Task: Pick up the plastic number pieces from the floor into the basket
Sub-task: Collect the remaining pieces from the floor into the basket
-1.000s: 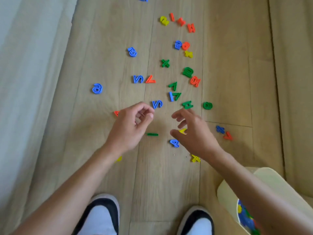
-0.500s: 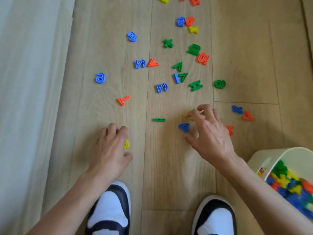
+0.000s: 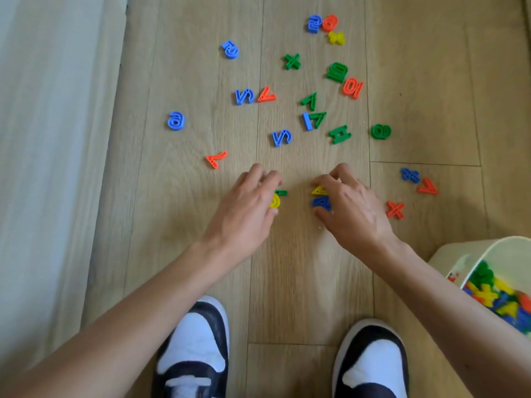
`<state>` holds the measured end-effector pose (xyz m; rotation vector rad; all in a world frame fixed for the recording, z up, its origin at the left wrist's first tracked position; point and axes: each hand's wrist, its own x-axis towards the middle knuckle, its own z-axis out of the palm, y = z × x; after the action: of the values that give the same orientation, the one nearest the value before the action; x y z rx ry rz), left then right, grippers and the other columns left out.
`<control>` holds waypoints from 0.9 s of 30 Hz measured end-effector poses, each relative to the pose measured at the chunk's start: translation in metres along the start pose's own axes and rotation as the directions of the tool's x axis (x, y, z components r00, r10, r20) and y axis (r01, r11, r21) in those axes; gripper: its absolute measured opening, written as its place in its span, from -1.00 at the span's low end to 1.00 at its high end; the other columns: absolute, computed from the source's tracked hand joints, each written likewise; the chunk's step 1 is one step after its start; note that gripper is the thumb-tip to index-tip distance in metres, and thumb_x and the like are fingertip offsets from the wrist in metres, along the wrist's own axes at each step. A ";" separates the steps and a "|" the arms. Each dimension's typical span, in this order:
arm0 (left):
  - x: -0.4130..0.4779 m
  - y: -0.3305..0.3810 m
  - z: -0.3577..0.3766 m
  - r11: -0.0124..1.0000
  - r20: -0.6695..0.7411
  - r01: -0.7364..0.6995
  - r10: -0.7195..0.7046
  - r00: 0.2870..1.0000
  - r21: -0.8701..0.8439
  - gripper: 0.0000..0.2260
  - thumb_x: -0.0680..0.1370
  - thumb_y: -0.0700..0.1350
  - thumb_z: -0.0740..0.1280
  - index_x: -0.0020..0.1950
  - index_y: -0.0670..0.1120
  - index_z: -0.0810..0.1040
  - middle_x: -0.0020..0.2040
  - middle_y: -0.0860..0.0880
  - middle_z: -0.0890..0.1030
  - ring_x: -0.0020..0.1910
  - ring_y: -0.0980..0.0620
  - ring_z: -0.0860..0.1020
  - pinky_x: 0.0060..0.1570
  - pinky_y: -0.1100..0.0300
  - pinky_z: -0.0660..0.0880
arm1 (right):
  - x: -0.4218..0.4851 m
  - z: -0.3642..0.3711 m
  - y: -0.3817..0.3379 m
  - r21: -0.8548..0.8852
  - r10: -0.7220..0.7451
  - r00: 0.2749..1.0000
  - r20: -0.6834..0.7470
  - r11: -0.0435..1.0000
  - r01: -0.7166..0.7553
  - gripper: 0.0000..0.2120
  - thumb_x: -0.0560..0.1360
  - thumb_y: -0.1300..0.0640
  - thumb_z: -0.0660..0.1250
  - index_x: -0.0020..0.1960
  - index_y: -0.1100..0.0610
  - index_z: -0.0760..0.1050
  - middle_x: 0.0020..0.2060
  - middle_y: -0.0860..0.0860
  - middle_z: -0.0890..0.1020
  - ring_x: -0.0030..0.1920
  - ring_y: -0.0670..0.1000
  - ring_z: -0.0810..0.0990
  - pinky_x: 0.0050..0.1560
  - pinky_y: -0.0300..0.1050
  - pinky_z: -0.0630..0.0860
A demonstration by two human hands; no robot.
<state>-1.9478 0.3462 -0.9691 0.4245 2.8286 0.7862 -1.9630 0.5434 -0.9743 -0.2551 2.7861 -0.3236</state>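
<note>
Viewed from above, the left shoe and right shoe stand apart on the floor at the near edge. Ahead of them both hands reach forward, side by side. The left hand holds a round piece at its thumb side, and a minus-sign piece lies just beside its fingertips. Two 4-shaped pieces sit between the fingers and thumb of the right hand. More number pieces lie scattered on the floor beyond the hands and to either side. A basket stands at the right edge with pieces heaped in it. Fabric runs along the left.
</note>
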 end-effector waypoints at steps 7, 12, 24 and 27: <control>0.023 0.003 0.020 0.963 0.068 -0.122 0.109 0.992 0.241 -0.68 0.48 -0.31 0.32 0.21 -0.10 0.47 0.09 -0.06 0.45 0.05 -0.06 0.41 0.02 0.06 0.45 | -0.001 -0.002 -0.002 0.132 0.027 1.000 0.016 0.991 -0.028 -0.73 0.51 0.21 0.34 0.20 0.08 0.52 0.08 0.05 0.45 -0.13 0.15 0.57 -0.21 -0.06 0.43; 0.026 -0.004 0.023 0.954 0.053 -0.097 0.085 0.995 0.284 -0.84 0.51 -0.26 0.33 0.07 -0.11 0.51 -0.03 -0.07 0.51 0.03 -0.07 0.40 0.03 0.11 0.37 | -0.005 -0.002 0.000 0.215 0.060 0.998 -0.003 0.975 -0.058 -0.75 0.46 0.19 0.37 0.13 0.06 0.52 0.00 0.03 0.43 -0.16 0.10 0.52 -0.21 -0.08 0.46; 0.026 0.011 0.012 0.858 0.048 0.294 -0.302 0.952 -0.422 -0.83 0.57 -0.27 0.24 0.01 -0.10 0.61 -0.05 -0.05 0.58 -0.10 0.07 0.54 -0.07 0.21 0.46 | -0.009 -0.027 -0.008 0.588 0.089 0.987 -0.131 0.809 0.005 -0.82 0.40 0.17 0.46 -0.03 0.00 0.55 -0.17 -0.07 0.60 -0.23 -0.09 0.59 -0.28 -0.31 0.46; 0.030 0.039 0.003 -0.036 0.550 0.575 -0.345 0.760 -0.817 -0.77 0.58 -0.20 0.16 -0.14 -0.10 0.60 -0.16 -0.11 0.56 -0.22 0.02 0.52 -0.20 0.14 0.52 | -0.014 -0.046 -0.022 0.618 -0.052 0.989 -0.141 0.776 0.129 -0.79 0.39 0.19 0.45 -0.01 0.00 0.55 -0.16 -0.07 0.58 -0.20 -0.08 0.59 -0.27 -0.33 0.44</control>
<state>-1.9666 0.3891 -0.9533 -0.6589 1.3770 1.9538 -1.9624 0.5341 -0.9226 -0.2067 2.5882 -1.2955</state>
